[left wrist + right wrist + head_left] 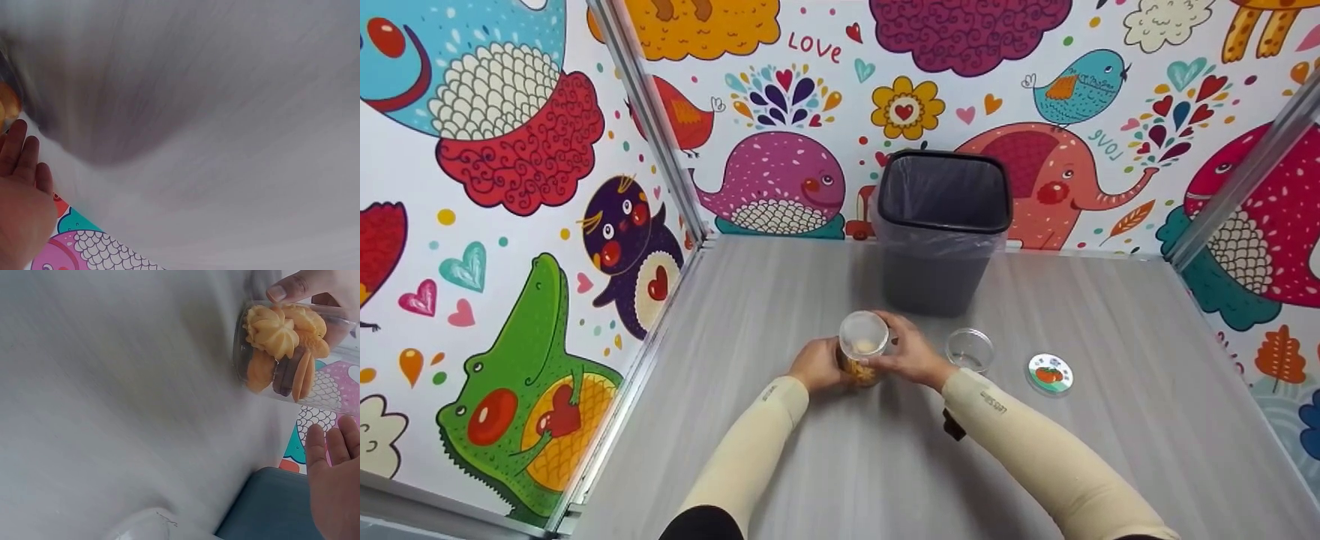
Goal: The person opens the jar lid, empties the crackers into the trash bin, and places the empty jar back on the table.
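Note:
A clear plastic jar (861, 371) of cookies stands in front of me, with a round translucent top (864, 330). My left hand (817, 365) grips the jar's lower left side. Around the upper right side of the jar, my right hand (913, 351) holds on with thumb and fingers. Piped golden cookies (273, 332) and a dark-filled one (292, 374) show through the wall in the right wrist view. In the left wrist view, just the edge of the jar and part of my left hand (25, 208) appear. Whether the translucent top is a separate lid, I cannot tell.
A second clear round container (970, 350) lies right of my hand. Further right is a round lid (1050, 374) with an orange fruit picture. Behind stands a grey bin (937, 270) with a liner. Patterned walls (780, 180) enclose the grey table (720, 300).

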The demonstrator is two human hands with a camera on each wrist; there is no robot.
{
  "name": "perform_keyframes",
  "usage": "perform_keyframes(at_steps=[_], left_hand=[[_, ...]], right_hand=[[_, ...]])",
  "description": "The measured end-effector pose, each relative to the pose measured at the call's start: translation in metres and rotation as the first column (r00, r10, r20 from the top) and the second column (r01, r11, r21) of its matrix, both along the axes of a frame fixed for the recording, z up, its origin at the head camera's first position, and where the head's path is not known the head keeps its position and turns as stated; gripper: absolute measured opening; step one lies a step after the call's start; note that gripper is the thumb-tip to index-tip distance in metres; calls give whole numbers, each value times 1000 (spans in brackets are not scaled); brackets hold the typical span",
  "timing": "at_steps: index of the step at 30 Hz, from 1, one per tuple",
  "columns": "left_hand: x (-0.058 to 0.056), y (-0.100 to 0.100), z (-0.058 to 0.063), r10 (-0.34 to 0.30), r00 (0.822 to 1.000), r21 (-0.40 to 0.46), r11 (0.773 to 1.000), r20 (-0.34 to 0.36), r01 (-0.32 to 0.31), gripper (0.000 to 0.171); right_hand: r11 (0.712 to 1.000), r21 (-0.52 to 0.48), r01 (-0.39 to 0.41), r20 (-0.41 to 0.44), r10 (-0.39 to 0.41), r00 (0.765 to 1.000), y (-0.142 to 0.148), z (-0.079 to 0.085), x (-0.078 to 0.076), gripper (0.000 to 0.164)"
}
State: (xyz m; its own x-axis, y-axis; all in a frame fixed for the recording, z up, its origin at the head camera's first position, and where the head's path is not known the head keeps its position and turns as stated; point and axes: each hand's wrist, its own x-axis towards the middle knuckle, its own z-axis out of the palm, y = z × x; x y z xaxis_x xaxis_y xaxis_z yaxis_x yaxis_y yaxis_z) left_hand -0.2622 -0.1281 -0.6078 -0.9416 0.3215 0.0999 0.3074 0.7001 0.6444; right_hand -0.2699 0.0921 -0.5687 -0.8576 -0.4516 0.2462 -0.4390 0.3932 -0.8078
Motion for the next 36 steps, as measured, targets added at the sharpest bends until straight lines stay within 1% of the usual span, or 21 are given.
perform_keyframes(at_steps=[7,11,17,22,26,31,34,36], left_hand=[[1,-1,0,-20,999,17,1000,-25,21,57],[1,-1,1,-20,999,32,999,-32,21,56],[1,0,3,-7,1000,5,1000,-1,7,61],[1,0,4,3,1000,-13,1000,20,-2,61],[1,0,4,5,1000,-9,1000,26,-4,60],[0,0,3,0,1000,-9,1000,26,0,59],[0,-1,2,2,999,-16,1000,33,-2,61],[0,-1,2,6,999,-18,1000,43,-5,62]], right_hand=[[1000,-8,5,10,-4,1000,1,5,3,90],[1000,-5,23,-14,-23,1000,3,8,5,89],[999,-15,31,-26,-32,999,10,11,10,88],[997,-69,36,-28,-38,999,18,11,17,85],[992,-116,55,-17,-58,998,23,14,29,82],[985,-154,75,-16,-79,997,28,31,53,81],[987,-146,71,-8,-73,997,33,41,67,81],[989,-132,64,-3,-64,998,37,43,74,81]])
